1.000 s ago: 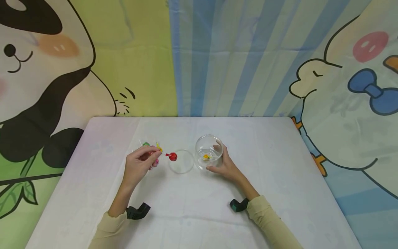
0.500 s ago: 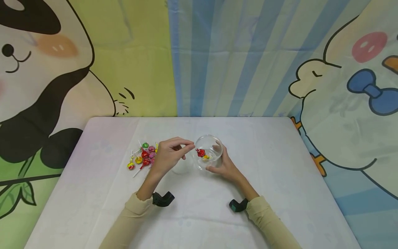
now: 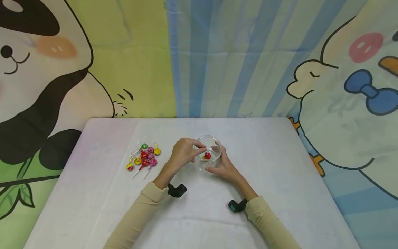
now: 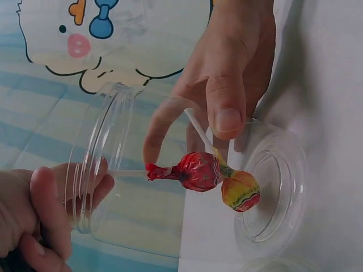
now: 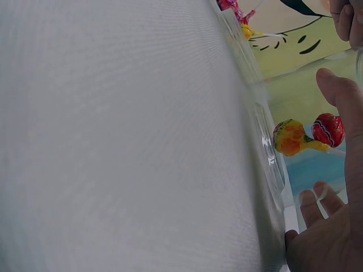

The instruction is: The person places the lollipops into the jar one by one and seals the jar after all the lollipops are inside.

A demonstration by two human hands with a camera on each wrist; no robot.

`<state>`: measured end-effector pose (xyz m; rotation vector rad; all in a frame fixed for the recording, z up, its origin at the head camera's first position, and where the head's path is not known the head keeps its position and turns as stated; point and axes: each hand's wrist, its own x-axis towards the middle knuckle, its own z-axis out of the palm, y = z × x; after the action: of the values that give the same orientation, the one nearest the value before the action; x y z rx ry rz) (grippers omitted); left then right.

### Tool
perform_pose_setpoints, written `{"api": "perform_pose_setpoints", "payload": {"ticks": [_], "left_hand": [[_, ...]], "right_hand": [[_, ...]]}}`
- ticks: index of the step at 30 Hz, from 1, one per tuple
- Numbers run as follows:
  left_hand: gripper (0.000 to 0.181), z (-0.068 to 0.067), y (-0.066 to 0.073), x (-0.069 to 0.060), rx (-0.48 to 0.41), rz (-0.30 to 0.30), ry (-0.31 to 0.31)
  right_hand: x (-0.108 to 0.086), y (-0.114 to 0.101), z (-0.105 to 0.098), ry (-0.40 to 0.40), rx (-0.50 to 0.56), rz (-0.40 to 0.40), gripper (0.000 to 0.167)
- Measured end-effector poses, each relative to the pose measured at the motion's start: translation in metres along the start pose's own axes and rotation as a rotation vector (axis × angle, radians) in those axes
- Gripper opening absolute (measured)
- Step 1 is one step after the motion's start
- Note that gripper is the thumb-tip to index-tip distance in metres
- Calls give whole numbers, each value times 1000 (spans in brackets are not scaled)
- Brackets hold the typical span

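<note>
Steadying the jar (image 4: 127, 218), presumably, the right hand (image 3: 226, 168) curls round it while the left hand (image 3: 184, 152) pinches a red lollipop's stick (image 4: 129, 173).

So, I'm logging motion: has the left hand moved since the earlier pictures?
Yes, the left hand moved right, from the lollipop pile to the jar.

Left arm (image 3: 140, 211) in from near left, angled right and far. Left grip (image 3: 185, 151) pinched, thumb and index tips (image 3: 201, 151) together, as far as I can tell. Right arm (image 3: 270, 223) in from near right, angled left and far; right grip (image 3: 227, 168) curled, thumb (image 4: 228, 116) near, fingers (image 4: 159, 131) far.
</note>
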<state>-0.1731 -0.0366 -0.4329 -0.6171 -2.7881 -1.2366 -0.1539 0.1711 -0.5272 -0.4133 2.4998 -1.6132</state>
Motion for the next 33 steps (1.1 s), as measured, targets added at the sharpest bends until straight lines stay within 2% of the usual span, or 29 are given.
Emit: {"api": "perform_pose_setpoints", "payload": {"ticks": [5,15,20,23,28,31,33], "left_hand": [[15,3,0,0,40,-10,-9],[14,2,2,-1,131,3,-27],[18,-1,0,-4,117,5,-30],[21,-7,-4,-10,87,42,31],[27,-28,-14,-34,10,117,202],[29,-43,-26,-55,-16,112,270],[31,-50,-35,-71,-19,85,291]], "right_hand": [[-1,2,1,9,1,-5,107],[0,4,2,-11,-11,12,106],[0,3,3,-16,-8,5,107],[0,4,3,-6,-13,-7,107],[0,3,3,9,-17,-13,109],[0,3,2,17,-9,-10,107],[0,4,2,23,-6,-5,106]]}}
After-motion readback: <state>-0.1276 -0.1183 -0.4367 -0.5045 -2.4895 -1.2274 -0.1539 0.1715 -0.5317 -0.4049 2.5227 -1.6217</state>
